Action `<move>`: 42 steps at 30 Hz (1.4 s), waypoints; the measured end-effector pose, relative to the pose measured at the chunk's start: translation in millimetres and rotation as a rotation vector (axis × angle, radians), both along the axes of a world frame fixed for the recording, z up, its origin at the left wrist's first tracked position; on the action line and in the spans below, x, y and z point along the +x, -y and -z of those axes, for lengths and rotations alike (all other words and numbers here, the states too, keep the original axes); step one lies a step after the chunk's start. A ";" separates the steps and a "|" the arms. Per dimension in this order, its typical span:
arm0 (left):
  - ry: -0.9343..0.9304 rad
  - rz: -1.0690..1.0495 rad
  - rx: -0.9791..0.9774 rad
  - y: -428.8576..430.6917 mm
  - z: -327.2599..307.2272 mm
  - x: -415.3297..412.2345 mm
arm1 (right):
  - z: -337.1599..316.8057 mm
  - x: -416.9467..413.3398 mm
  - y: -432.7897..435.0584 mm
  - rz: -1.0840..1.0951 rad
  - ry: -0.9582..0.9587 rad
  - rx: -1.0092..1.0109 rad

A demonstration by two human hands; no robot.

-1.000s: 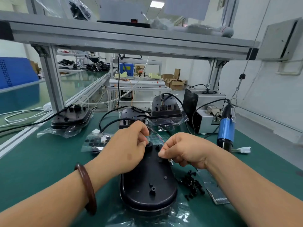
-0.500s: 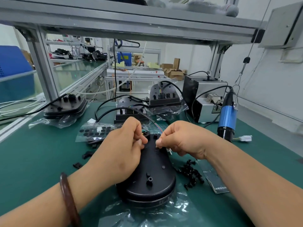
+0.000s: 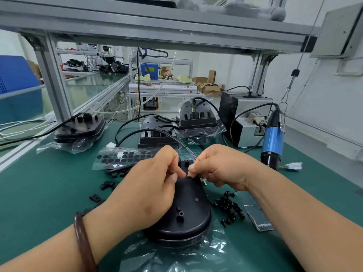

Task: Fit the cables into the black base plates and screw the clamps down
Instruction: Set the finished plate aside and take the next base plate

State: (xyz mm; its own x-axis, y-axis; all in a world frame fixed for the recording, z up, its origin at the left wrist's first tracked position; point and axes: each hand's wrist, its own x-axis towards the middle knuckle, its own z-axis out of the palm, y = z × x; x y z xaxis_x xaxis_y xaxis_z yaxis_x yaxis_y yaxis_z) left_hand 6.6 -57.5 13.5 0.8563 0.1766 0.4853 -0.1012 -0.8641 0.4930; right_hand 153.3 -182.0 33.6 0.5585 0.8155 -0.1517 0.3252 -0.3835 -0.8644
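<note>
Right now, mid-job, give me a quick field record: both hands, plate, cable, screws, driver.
base plate: flat on plastic bag, under both hands
cable: coloured wires run down to the fingertips
left hand: fingertips pinched over plate's far end; what they hold is hidden
right hand: pinches cable
screws: loose pile right of plate
screwdriver: blue, upright, untouched, far right

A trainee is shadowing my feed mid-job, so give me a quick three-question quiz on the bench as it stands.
1. True or false: the right hand holds the blue screwdriver.
2. The pile of black screws lies: A) left of the base plate; B) right of it; C) on top of it.
3. Fill in: the coloured wires of the cable run down between the left hand and the right, at the ___ end of the base plate.
Key: 1 false; 2 B; 3 far.
</note>
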 end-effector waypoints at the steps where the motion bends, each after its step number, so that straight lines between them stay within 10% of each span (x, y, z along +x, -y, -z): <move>1: -0.008 0.000 0.005 1.1 -0.6 -0.8 | -0.4 -0.7 0.1 -0.002 0.004 -0.001; 33: -0.011 0.042 0.519 1.7 0.5 4.3 | 0.4 30.5 -7.7 0.440 0.287 0.114; 38: -0.035 0.056 0.391 3.7 -3.1 4.4 | -17.1 29.9 -39.6 0.321 0.631 -0.044; 42: 0.022 -0.088 -0.066 -42.8 -21.7 9.2 | -18.3 31.2 -72.7 0.210 0.761 -0.217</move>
